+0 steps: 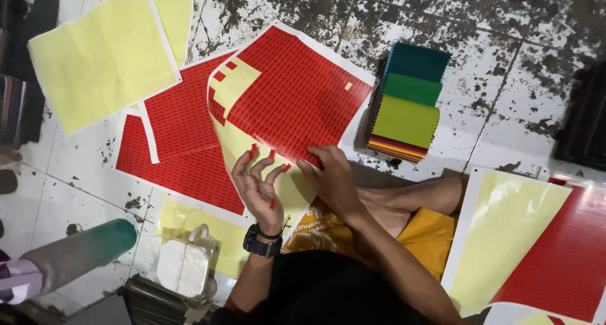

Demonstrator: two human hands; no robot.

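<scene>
A swatch stack lies at two o'clock of the red sheet, more sheets at nine. The sheet's long axis runs ten to four. The right hand presses fingertips on its lower edge. The left hand is spread, red stickers stuck on its fingertips.

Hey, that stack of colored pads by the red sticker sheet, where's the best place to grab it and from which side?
Probably by its two long sides, around the light green pad, coming from above. The stack of pads lies flat on the floor with bare floor to its right; its left side nearly touches the red sticker sheet, so slide fingers in carefully there.
</scene>
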